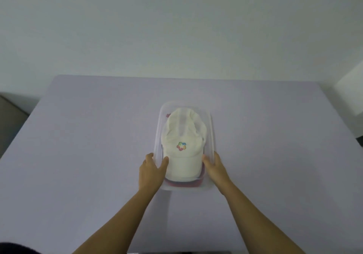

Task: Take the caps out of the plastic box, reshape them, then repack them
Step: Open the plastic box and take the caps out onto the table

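Note:
A clear plastic box (pixel 210 128) stands in the middle of the lavender table (pixel 78 155). A white cap (pixel 183 145) with a small multicoloured logo lies on top inside it, its brim toward me. A red cap (pixel 183 184) shows beneath at the near end; more red peeks out at the far left corner. My left hand (pixel 151 172) rests at the box's near left side, thumb against the white brim. On the near right wall sits my right hand (pixel 215 168), with its thumb touching the brim's other edge. Whether either hand grips the cap or the box is unclear.
The table's far edge meets a pale wall (pixel 176 28). A white object (pixel 351 94) stands off the table's far right corner. A dark patch (pixel 13 248) sits at the bottom left of the view.

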Available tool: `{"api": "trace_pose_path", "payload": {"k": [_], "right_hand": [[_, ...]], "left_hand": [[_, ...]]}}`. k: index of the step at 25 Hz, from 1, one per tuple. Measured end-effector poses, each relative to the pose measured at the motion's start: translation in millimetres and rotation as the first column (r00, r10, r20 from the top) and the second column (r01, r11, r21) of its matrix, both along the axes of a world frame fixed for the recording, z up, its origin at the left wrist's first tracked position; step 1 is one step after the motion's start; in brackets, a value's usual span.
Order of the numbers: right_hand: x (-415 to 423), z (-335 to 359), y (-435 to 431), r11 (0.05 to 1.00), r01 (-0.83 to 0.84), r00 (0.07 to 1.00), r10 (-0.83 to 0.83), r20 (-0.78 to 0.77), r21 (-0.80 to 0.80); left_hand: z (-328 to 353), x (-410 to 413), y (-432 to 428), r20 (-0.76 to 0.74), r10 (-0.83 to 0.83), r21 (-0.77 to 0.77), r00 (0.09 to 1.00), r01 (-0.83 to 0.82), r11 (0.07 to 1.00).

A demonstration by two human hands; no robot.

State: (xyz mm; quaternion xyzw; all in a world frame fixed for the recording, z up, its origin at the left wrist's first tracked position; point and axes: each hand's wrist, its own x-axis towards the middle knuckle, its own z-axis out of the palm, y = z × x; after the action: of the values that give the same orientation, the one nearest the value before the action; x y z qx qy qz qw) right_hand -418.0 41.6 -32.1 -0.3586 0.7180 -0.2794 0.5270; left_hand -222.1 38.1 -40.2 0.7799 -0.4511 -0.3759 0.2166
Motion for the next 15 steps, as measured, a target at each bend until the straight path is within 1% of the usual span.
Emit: {"api": "trace_pose_path", "payload": {"k": [3, 5, 7, 11, 15], "right_hand": [[5.0, -4.6, 2.3, 0.995, 0.095, 0.995, -0.096, -0.002, -0.028], [6.1, -5.8, 1.9, 0.990, 0.135, 0.991, -0.134, 0.008, -0.044], [7.5, -4.4, 0.6, 0.985, 0.165, 0.986, -0.164, 0.022, -0.049], [7.5, 0.0, -2.3, 0.985, 0.166, 0.985, -0.165, 0.046, -0.035], [6.9, -0.8, -5.2, 0.987, 0.155, 0.987, -0.153, 0.045, -0.043]], "left_hand": [[-0.4, -3.9, 16.9, 0.000, 0.151, 0.018, 0.989, -0.151, 0.988], [-1.0, -5.7, 22.7, -0.075, 0.275, 0.113, 0.959, -0.266, 0.957], [-1.6, -4.1, 22.9, -0.138, 0.349, 0.172, 0.927, -0.325, 0.930], [4.9, -2.6, 21.7, -0.121, 0.307, 0.185, 0.944, -0.282, 0.941], [12.9, -3.8, 21.1, -0.113, 0.302, 0.215, 0.947, -0.273, 0.938]]}}
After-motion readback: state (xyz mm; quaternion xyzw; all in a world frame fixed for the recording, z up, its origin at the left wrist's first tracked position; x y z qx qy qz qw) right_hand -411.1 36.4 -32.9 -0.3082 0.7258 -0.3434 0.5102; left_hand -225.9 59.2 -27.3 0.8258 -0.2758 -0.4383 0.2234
